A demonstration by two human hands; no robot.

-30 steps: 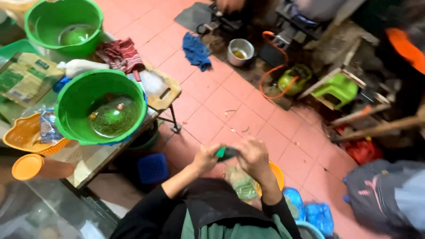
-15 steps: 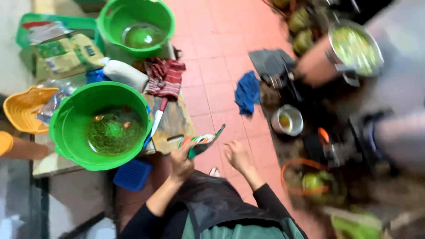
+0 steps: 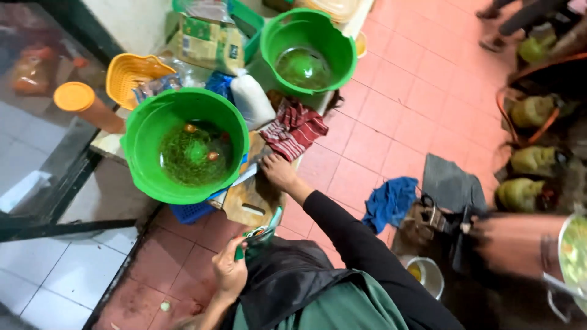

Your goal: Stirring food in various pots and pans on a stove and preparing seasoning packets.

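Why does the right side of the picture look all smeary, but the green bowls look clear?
In the head view, the near green bowl and far green bowl are fairly sharp; the metal pot at the right edge is streaked with motion blur; the glass surface on the left is dim, with soft reflections; the edges bend, as from a wide lens.

- A low table [image 3: 110, 143] carries two green basins [image 3: 186, 146], a yellow basket [image 3: 131, 73], a red striped cloth [image 3: 295, 128] and a wooden cutting board [image 3: 247, 198].
- The red-tiled floor [image 3: 391, 104] holds a blue rag [image 3: 391, 201] and a dark mat [image 3: 449, 183].
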